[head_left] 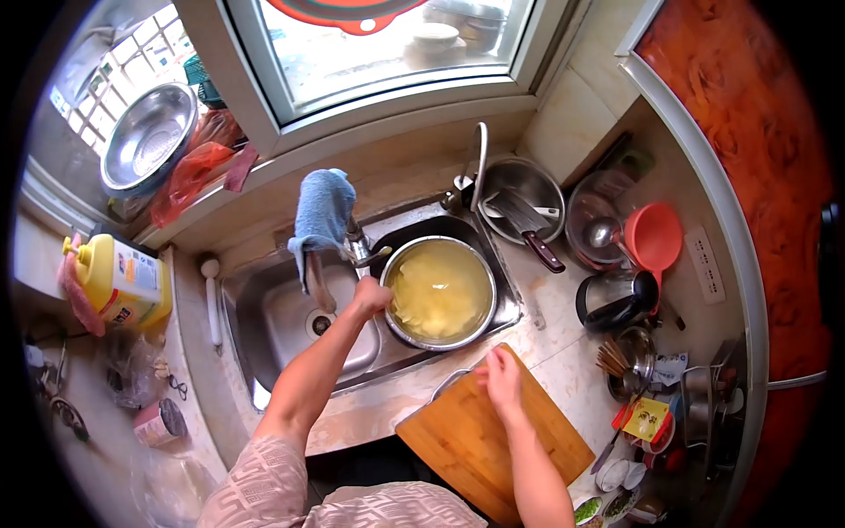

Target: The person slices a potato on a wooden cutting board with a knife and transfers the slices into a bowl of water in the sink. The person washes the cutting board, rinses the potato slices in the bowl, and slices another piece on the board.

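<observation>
Kitchen sink: left hand at bowl, right hand over board.

Steel basin of watery yellow pieces, upright at sink; wooden board near it.

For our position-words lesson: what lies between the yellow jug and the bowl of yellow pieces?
In the head view: a white long-handled utensil, the sink basin, a blue cloth and the left hand at the bowl.
</observation>
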A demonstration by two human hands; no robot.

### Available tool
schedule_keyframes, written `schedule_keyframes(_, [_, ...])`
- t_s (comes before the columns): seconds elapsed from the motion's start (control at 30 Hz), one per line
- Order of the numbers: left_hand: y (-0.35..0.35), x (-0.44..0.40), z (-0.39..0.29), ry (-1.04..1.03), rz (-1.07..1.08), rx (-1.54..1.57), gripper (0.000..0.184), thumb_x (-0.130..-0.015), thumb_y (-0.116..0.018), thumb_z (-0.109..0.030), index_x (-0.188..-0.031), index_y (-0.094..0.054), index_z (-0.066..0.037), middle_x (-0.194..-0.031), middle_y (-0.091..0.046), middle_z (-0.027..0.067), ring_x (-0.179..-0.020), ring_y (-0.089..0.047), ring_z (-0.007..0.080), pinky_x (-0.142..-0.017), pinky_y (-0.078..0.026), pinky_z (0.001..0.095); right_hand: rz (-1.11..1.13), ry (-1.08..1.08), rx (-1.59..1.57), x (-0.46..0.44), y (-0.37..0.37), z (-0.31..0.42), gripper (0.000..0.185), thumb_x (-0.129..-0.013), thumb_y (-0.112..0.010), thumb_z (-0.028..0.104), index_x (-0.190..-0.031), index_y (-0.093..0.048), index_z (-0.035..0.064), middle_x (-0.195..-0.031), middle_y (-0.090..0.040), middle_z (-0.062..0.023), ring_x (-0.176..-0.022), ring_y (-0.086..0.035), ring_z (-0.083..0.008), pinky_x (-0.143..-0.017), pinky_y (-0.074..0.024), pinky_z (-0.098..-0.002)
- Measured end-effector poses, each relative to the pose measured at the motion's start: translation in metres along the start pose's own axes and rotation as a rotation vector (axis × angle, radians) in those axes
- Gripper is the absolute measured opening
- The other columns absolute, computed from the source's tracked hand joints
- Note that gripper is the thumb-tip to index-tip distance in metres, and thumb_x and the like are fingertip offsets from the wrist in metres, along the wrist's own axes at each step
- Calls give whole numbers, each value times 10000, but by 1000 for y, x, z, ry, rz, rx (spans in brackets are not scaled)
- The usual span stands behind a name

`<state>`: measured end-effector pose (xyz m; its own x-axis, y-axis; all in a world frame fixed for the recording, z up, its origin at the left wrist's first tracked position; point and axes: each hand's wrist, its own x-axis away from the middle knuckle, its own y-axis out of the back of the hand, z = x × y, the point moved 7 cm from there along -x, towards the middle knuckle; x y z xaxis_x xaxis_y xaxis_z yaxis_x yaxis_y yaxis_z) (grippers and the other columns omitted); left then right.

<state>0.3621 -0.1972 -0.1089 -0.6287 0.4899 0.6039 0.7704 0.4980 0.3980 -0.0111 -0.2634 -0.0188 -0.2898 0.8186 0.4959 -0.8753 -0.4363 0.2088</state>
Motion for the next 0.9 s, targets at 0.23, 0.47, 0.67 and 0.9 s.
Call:
schedule_keyframes(0.23, [55, 87, 27, 26, 10, 63, 186, -754, -683, -27, -885, -733, 96, -758, -689, 124, -597, -652, 204, -519, -539, 346, 337, -270, -223, -26, -85, 10, 419, -883, -601, 73, -1286, -544, -24, -1111, -663, -147, -827, -721, -268, -608, -646, -407])
schedule_keyframes(0.47, [103, 150, 49, -349, -455, -124, 509, -788, -731, -142, -1257, -655, 38, -1147, -714, 222, -954, -705, 338, -890, -571, 420, 356, -242, -369, 8, -124, -14, 415, -809, -560, -36, -1221, -582, -84, -1042, -672, -147, -802, -706, -251, -581, -626, -378])
schedule_keyframes(0.67, [61, 146, 18, -619, -136, -756, 770, -811, -791, -362, -1473, -506, -92, -1370, -598, 184, -1239, -559, 397, -1053, -478, 466, 388, -243, -303, 17, -139, 2, 458, -787, -549, -65, -1244, -571, -94, -1089, -671, -148, -903, -683, -246, -717, -569, -362])
schedule_keyframes(0.9, [5, 121, -1, -549, 45, -784, 1067, -668, -827, -673, -1524, -474, -145, -1519, -499, 172, -1312, -529, 437, -1052, -472, 581, 377, -168, -233, 14, -145, 9, 490, -762, -552, -83, -1251, -576, -90, -1124, -671, -141, -979, -661, -243, -829, -547, -348])
